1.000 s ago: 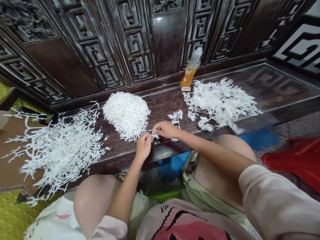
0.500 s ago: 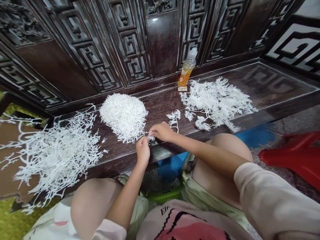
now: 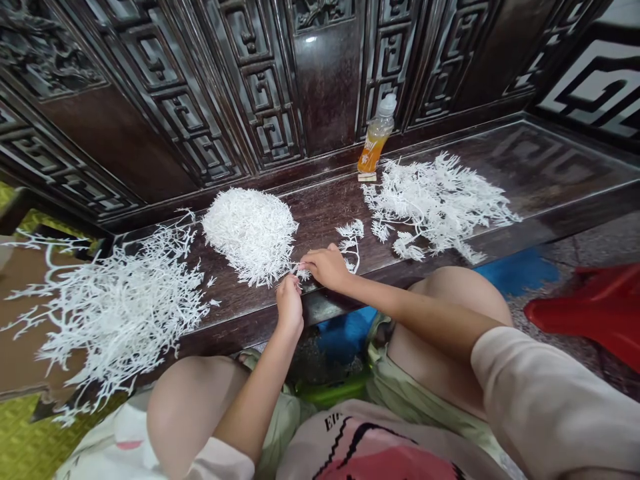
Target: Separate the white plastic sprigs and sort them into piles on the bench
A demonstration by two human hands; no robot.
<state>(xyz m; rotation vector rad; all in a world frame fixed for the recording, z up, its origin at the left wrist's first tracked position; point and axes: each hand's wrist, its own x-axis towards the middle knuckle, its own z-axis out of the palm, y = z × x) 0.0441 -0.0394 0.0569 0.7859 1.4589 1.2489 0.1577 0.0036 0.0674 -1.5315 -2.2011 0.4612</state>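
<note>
My left hand (image 3: 290,302) and my right hand (image 3: 326,267) meet at the front edge of a dark wooden bench (image 3: 525,173). Both pinch a small white plastic sprig (image 3: 301,273) between their fingertips. Just left of the hands lies a heap of small white plastic pieces (image 3: 250,230). A loose white branch (image 3: 351,233) lies right behind my right hand.
A spread of stripped white plastic frames (image 3: 115,307) covers the bench's left end. A pile of white branches (image 3: 435,203) lies at the right. An orange drink bottle (image 3: 375,143) stands against the carved backrest. A red plastic stool (image 3: 595,313) is on the floor at right.
Both hands stayed pinched together on the sprig and shifted slightly down and left, nearer the heap of small pieces. The piles have not moved.
</note>
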